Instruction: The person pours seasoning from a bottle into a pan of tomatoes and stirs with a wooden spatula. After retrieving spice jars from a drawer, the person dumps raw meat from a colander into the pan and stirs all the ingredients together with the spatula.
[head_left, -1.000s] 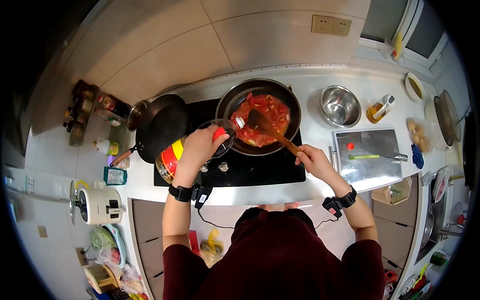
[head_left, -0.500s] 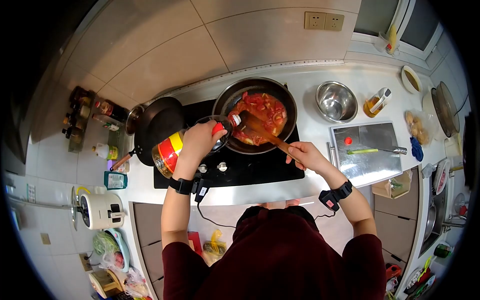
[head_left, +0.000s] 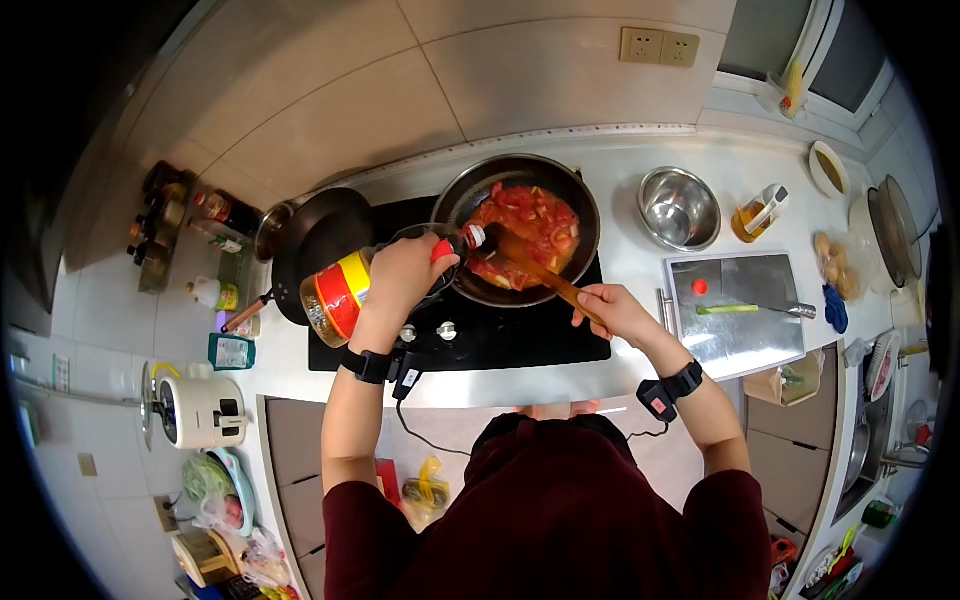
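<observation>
Bottle (head_left: 345, 290) lies steeply tilted over the near-left rim of the pan (head_left: 453, 207), its neck side closed in my left hand (head_left: 400, 275), while my right hand (head_left: 615, 312), fingers curled shut, grips the handle of the wooden spatula (head_left: 548, 278), blade down in the tomato pieces (head_left: 535, 215). Step in hand, as I judge it: seasoning from the bottle alongside stirring; next move calls for a controlled tilt, mouth clear of the blade. Bottle's long axis runs diagonally, base lower left, mouth pointing upper right into the pan.
</observation>
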